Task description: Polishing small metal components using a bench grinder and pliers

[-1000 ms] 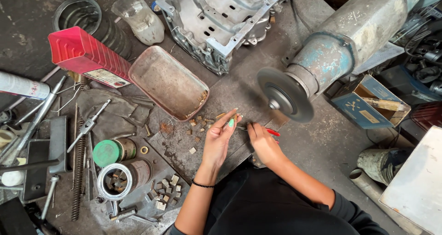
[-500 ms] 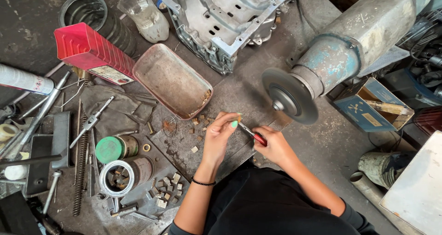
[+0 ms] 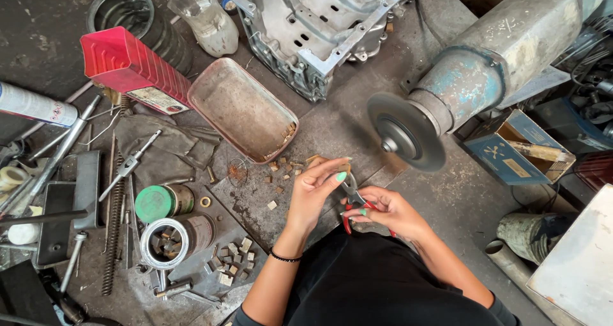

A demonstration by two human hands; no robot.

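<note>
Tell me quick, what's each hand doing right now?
Left hand: fingers pinched at the nose of the pliers, apparently on a small piece, too small to tell.
Right hand: closed on the red-handled pliers.

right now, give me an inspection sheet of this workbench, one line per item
surface: dark, grimy metal bench, scattered with small tan blocks.
job's things: red-handled pliers in the right hand; left hand pinches at the plier tips, what is nipped is too small to tell.
clutter: empty rounded metal tin, red box, two open cans, coil spring, rag, grey engine casting.
grippers: both hands bare, close together just below the grinder disc.
cables: dark wires at the right edge.
surroundings: blue-grey grinder motor, blue carton, white panel.
</note>
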